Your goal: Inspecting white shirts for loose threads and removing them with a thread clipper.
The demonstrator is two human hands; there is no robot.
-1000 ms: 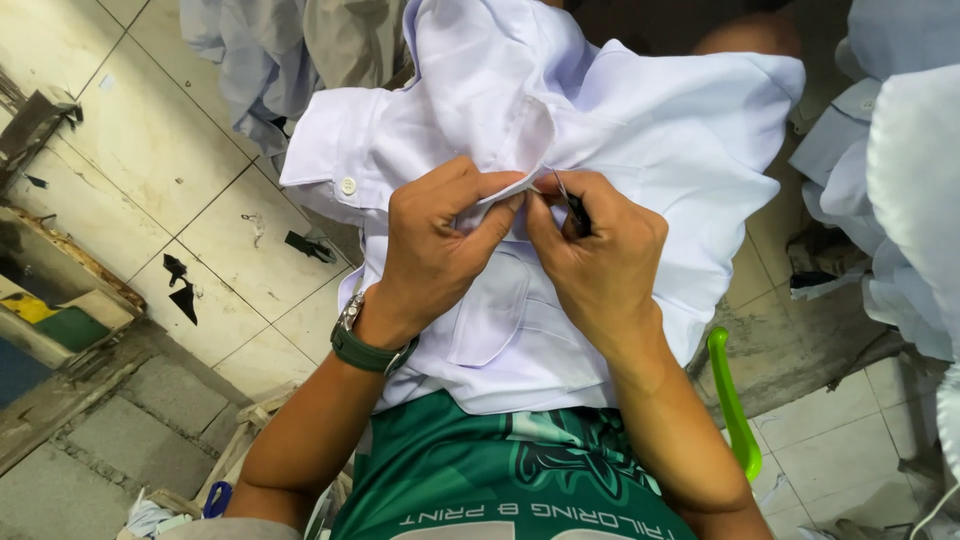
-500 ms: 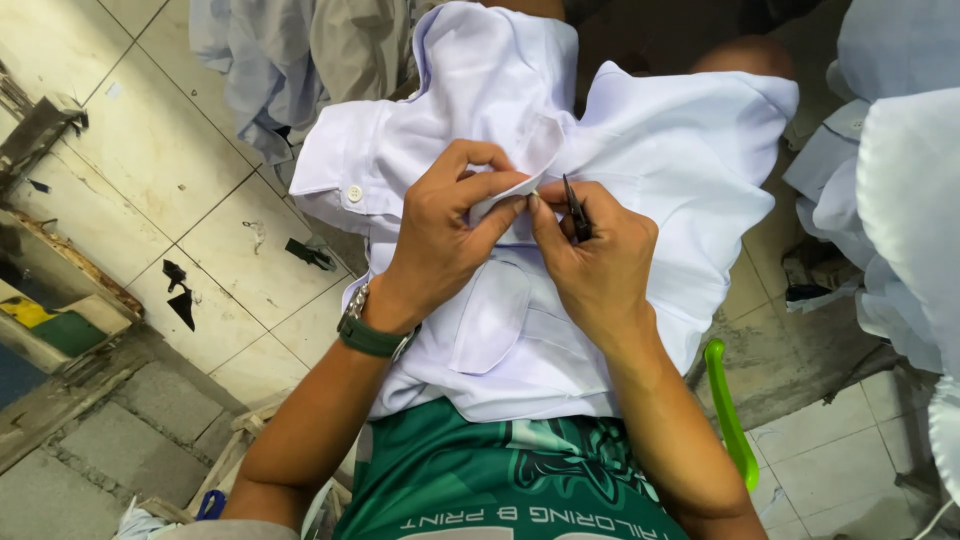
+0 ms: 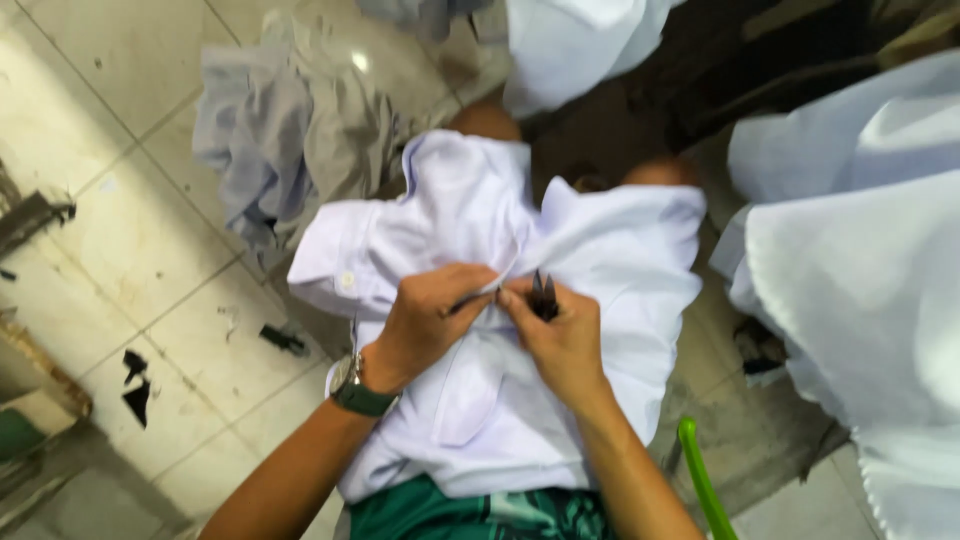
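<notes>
Since the earlier pictures the head view has swung: the white cotton shirt [image 3: 500, 330] now sits lower and more central, more of the pale tiled floor [image 3: 130, 230] shows at the left, and the crumpled grey-lilac garment [image 3: 280, 130] lying on that floor has come into view at the far left; both hands have stayed together on the same pinch of cloth. In this single head view, the shirt is spread over the person's lap, above a green printed fabric [image 3: 480, 515] at the near edge, with a buttoned cuff or sleeve end turned out to the left. As a judgement, the work is in mid-course: the cloth is gathered at one spot near the shirt's middle and a tool is at that spot, but how much of the garment has been gone over and how much is left cannot be told from this blurred frame. The left hand [image 3: 425, 320], with a dark-strapped wristwatch [image 3: 358, 392] on its wrist, is closed narrow, thumb and forefinger pinching a small fold of the white cloth and holding it up taut. The right hand [image 3: 560, 335] is curled shut around a small dark metal snipping tool [image 3: 543, 296], whose points stick up just beside the pinched fold. More white garments [image 3: 860, 270] hang at the right, and a bright green plastic rod [image 3: 700, 480] lies near the right forearm.
</notes>
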